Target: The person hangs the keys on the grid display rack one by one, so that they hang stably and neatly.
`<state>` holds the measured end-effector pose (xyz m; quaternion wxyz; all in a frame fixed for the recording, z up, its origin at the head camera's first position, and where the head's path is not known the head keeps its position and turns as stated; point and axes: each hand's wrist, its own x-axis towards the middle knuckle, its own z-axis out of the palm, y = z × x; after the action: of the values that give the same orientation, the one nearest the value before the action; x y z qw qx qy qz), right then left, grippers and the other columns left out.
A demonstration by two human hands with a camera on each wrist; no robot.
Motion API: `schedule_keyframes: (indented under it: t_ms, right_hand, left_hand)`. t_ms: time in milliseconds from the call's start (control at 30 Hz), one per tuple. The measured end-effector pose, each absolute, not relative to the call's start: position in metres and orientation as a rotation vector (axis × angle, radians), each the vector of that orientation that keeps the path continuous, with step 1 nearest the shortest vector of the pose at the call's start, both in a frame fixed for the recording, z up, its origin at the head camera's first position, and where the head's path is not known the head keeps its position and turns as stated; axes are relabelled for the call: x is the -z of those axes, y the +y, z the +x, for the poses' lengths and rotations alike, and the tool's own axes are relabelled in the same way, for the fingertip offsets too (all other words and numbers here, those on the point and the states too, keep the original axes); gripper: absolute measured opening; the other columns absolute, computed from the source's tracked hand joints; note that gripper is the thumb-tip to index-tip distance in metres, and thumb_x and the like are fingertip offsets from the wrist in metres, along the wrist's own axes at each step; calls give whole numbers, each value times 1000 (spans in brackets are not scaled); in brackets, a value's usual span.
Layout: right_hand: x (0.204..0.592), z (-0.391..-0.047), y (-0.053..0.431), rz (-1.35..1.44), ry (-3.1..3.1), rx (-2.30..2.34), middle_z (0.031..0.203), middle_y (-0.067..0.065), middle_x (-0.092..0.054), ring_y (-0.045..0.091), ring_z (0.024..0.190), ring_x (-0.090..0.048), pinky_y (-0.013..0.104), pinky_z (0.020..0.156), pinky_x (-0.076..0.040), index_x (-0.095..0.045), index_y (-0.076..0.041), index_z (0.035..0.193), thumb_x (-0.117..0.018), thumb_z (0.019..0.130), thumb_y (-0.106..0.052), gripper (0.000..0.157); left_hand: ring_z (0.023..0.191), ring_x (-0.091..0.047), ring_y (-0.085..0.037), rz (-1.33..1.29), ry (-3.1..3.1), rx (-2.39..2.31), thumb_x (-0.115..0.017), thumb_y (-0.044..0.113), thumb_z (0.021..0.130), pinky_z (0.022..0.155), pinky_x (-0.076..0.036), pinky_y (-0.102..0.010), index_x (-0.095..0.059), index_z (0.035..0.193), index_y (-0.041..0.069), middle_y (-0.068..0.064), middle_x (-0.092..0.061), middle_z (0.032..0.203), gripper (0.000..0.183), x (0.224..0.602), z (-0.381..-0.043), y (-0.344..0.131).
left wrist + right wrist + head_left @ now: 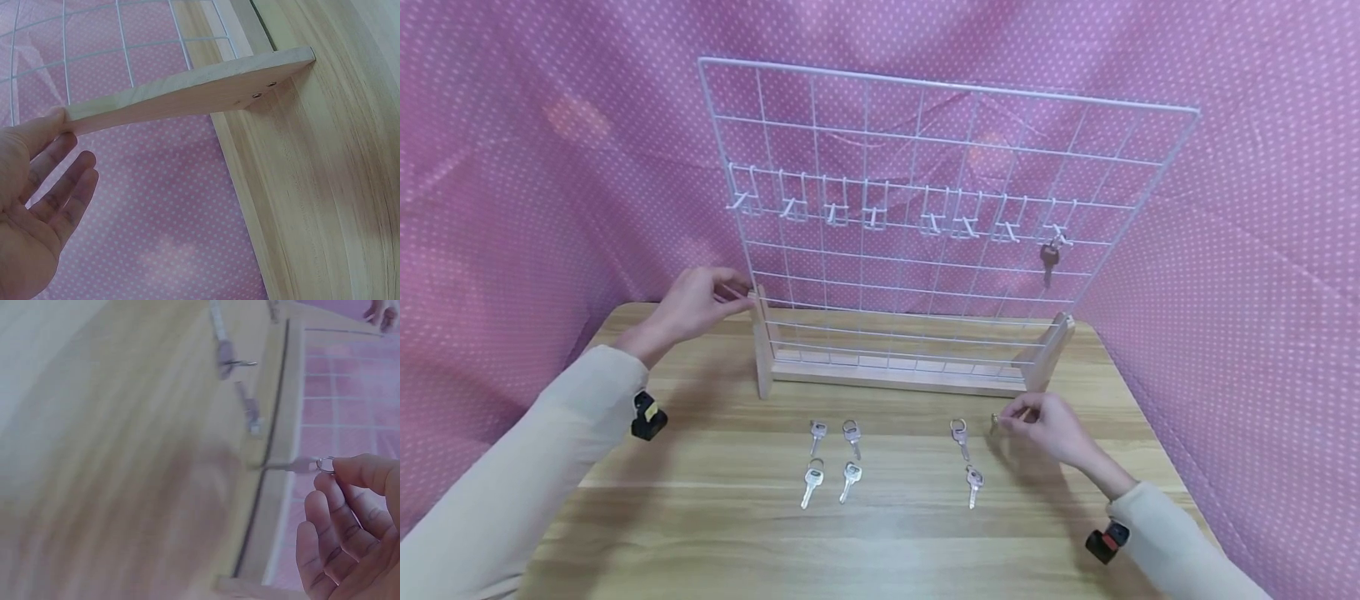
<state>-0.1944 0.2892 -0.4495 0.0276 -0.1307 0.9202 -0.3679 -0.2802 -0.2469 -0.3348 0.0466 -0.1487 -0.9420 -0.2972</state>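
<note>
A white wire grid rack [917, 221] stands in a wooden base with two side posts. My left hand [692, 304] pinches the top of the left wooden post [187, 94] between thumb and index finger, the other fingers held off it. With thumb and index finger, my right hand [1048, 427] holds a key [304, 465] by its ring [325, 465], off the table in front of the right post [1051, 350]. To the left of this hand lie two keys, the nearer one [974, 483] below the other [959, 437].
Several more keys [813, 477] lie further left on the wooden table [880, 550]. Across the grid runs a row of white hooks [932, 222]; a dark key [1049, 257] hangs from the rightmost one. Pink dotted cloth [1247, 250] surrounds the table.
</note>
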Motion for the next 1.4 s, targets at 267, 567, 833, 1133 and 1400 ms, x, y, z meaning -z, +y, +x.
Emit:
schedule_keyframes:
  t_ms: [267,567,833,1133,1400]
  right_hand:
    - [406,-194,278,-459,2838,1286,83,12,-74,4,66,-60,20,56,-53,-76,-2,97,-78,93,-10,9]
    - [359,-192,267,-528,2909,1338,84,8,-74,6,64,-58,20,56,-49,-77,-4,98,-76,96,-11,7]
    - [316,-192,256,-607,3024,1403,78,-4,-73,4,61,-58,20,53,-46,-78,-6,95,-77,97,-12,6]
    - [285,-195,248,-623,3073,1534,73,-21,-70,3,59,-60,16,52,-46,-78,-2,96,-79,95,-10,8]
    - [258,-196,244,-666,3113,1581,72,-19,-71,5,57,-59,16,48,-42,-78,1,96,-79,94,-9,10]
  left_hand:
    - [104,-75,-44,-458,-2872,903,-74,17,100,94,-63,-55,-71,125,-1,-28,-75,120,31,334,-279,-249]
    - [104,-76,-43,-458,-2870,910,-74,17,100,93,-63,-55,-71,125,-1,-27,-76,120,31,335,-278,-249]
    - [104,-76,-43,-464,-2856,906,-74,15,99,93,-63,-55,-72,123,-2,-27,-76,119,30,335,-279,-248]
    - [103,-76,-43,-468,-2853,900,-75,14,99,93,-63,-55,-72,124,-3,-28,-76,119,30,335,-279,-248]
    - [105,-75,-43,-468,-2859,912,-75,14,99,94,-63,-55,-71,124,-2,-28,-75,121,31,336,-280,-247]
